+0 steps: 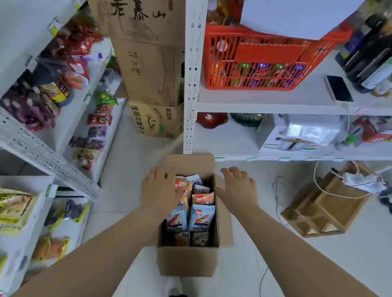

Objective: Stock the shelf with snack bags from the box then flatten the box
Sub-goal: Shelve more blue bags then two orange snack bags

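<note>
An open cardboard box [186, 261] stands on the white floor below me, its flaps spread outward. Inside lie several snack bags [200, 214], blue-and-white ones in the middle, orange ones further back. My left hand [158, 187] hovers over the box's left edge with fingers relaxed, touching or nearly touching the orange bags. My right hand [238, 188] is spread flat over the right flap, holding nothing. The snack shelf [41, 158] runs along the left, its tiers filled with colourful bags.
A white metal rack [191, 78] stands behind the box with a red basket [261, 58], bottles and a phone [338, 88]. Stacked cardboard cartons [147, 68] fill the back corner. A wooden divider tray [323, 208] and cables lie on the floor at right.
</note>
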